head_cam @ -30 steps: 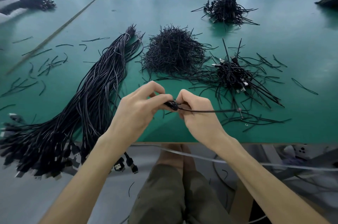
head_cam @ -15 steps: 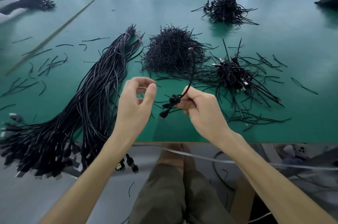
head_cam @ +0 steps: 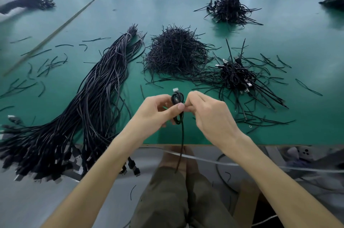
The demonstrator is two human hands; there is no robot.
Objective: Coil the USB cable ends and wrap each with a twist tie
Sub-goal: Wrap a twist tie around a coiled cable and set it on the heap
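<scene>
Both pinching now — my left hand [head_cam: 154,111] and right hand [head_cam: 210,114] clamp the USB cable [head_cam: 178,97] between them, a tight glossy black oval coil, silver plug [head_cam: 176,89] poking above my fingertips. Its thin tail hangs straight down between my wrists.

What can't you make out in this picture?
Head view only.
Any twist tie on the coil: the fingers cover its middle.
The tail: its tip blurs into the trousers.
The cable bundle: cut by the left edge, plugs blurred.
Far-right pile: cut by the right edge.
</scene>
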